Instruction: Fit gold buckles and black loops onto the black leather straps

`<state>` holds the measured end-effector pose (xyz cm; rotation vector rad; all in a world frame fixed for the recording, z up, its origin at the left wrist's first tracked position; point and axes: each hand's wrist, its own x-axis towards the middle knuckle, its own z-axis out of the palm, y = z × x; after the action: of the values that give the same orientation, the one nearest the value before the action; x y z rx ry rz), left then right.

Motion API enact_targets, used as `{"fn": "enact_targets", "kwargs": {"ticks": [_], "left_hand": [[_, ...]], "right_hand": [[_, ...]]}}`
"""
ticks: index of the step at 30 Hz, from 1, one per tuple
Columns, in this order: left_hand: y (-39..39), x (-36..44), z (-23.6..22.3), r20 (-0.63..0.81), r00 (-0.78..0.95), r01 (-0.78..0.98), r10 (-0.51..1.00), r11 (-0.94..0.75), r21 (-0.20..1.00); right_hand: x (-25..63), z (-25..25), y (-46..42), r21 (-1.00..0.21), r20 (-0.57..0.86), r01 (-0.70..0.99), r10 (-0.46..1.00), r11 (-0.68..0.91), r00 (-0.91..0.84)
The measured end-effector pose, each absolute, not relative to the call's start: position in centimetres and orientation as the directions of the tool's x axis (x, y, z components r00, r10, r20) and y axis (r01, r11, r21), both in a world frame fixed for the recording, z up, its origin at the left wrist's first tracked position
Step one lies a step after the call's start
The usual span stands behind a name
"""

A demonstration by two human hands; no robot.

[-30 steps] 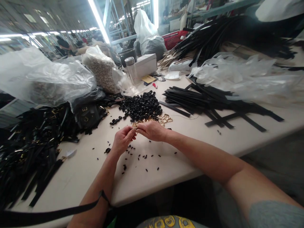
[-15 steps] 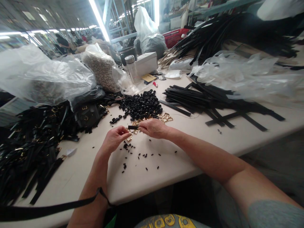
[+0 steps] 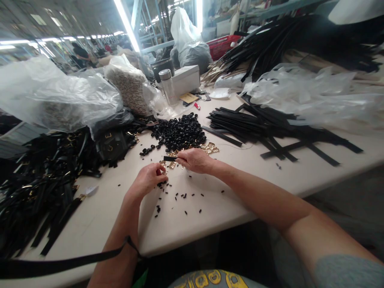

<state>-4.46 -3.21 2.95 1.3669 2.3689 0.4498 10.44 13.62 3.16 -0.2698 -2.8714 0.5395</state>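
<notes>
Still pinching a black strip [image 3: 169,159] in the nearly closed right hand [image 3: 195,161], beside gold buckles [image 3: 173,165] and in front of piled black loops [image 3: 180,132]; now half-curling the left hand [image 3: 146,179] slightly lower than before, fingertips by small black pieces [image 3: 162,184] on the tabletop [image 3: 228,212]; cannot tell whether gripping anything there.

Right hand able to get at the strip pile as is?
Likely yes. Mostly open table lies between the right hand and the strip pile; the plastic lies towards its far side. The hand holds a black strip, though, which may hamper grasping.
</notes>
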Motion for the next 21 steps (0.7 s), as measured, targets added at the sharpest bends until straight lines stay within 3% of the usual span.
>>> {"fn": "enact_targets", "kwargs": {"ticks": [10, 21], "left_hand": [[-3.34, -4.69, 2.86, -0.118, -0.431, 0.792, 0.894, 0.438, 0.426], [-3.57, -5.33, 2.3, -0.14, -0.433, 0.734, 0.891, 0.438, 0.519]], "right_hand": [[10.47, 3.27, 13.41, -0.365, 0.145, 0.145, 0.21, 0.92, -0.967], [10.35, 2.86, 13.57, -0.34, 0.132, 0.151, 0.206, 0.928, -0.97]]}}
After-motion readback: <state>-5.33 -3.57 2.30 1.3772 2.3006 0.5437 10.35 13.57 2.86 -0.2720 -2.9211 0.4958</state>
